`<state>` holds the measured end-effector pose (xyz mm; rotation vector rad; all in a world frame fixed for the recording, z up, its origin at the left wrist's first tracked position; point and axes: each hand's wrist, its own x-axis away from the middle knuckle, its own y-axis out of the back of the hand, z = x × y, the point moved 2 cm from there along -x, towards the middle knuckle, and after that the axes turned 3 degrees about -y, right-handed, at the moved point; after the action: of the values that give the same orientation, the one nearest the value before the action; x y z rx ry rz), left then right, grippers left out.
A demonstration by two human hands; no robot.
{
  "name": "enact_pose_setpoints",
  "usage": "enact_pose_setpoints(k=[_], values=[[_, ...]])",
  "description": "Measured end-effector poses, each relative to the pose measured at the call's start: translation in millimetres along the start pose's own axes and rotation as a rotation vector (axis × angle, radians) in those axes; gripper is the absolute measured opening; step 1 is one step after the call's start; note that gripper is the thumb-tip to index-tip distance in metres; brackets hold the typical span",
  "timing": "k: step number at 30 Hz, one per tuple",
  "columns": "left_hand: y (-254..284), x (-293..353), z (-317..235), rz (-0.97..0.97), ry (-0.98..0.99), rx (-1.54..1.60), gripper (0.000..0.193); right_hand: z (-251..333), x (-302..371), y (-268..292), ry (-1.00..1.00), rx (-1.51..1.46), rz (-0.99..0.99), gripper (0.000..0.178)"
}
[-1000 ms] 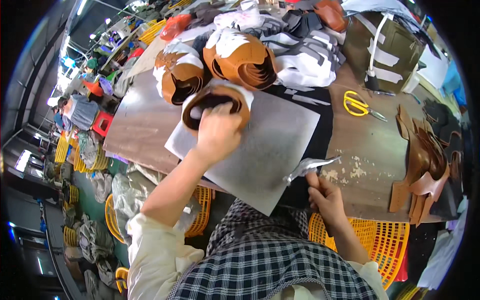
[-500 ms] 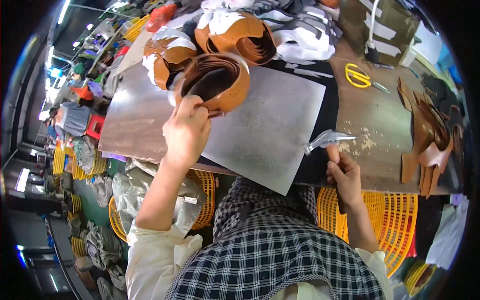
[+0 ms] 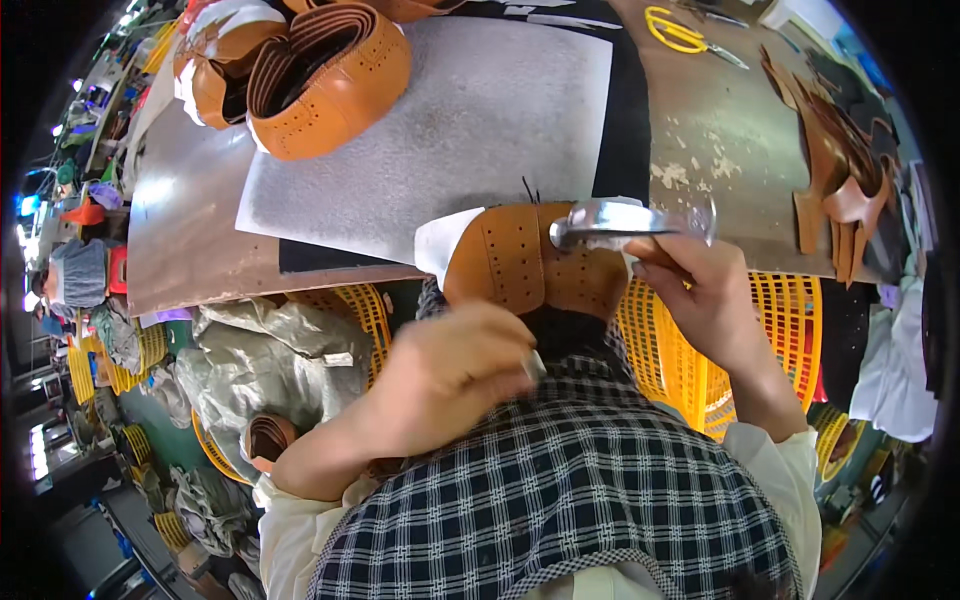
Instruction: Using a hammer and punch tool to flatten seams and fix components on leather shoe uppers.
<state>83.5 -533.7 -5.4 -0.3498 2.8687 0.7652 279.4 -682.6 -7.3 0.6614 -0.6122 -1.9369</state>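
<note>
My right hand (image 3: 705, 290) grips a hammer (image 3: 625, 218) with a shiny metal head; its handle is mostly hidden by the fingers. Under the head, a tan leather shoe upper (image 3: 515, 260) with punched holes and a white end lies at the table's near edge, dark thread ends sticking up. Closer to my apron, my left hand (image 3: 460, 370) is blurred, its fingers closed around a small pale thing I cannot make out. A nested stack of tan uppers (image 3: 335, 100) rests on the grey board (image 3: 480, 120), with another stack (image 3: 225, 75) beside it.
Yellow scissors (image 3: 690, 38), pale scraps (image 3: 690, 170) and brown leather pieces (image 3: 850, 170) lie on the table's right. Yellow baskets (image 3: 790, 320) stand below the edge. Silvery sheeting (image 3: 270, 350) and a coiled brown piece (image 3: 270, 440) are near my left forearm.
My left hand has let go of the nested uppers, now on the board, and drawn back toward my lap. A single upper now lies under the hammer, whose head has moved left relative to the board.
</note>
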Motion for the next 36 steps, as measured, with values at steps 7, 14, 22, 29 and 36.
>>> enact_pose_setpoints(k=[7,14,22,29,36], values=[[-2,-60,56,-0.525,0.265,0.328,0.009,6,2,-5,-0.049,0.005,-0.009,0.034],[-13,-67,70,-0.465,0.290,0.287,0.005,-5,10,-9,-0.089,-0.025,-0.050,0.034],[-12,-69,59,-0.396,0.149,0.032,0.007,7,5,6,-0.200,-0.054,-0.098,0.022],[-15,-67,49,-0.372,0.058,-0.297,0.008,36,-12,17,-0.066,0.124,-0.113,0.022],[-4,-62,73,-0.360,0.296,0.226,0.004,11,-2,11,-0.119,-0.112,-0.205,0.030]])
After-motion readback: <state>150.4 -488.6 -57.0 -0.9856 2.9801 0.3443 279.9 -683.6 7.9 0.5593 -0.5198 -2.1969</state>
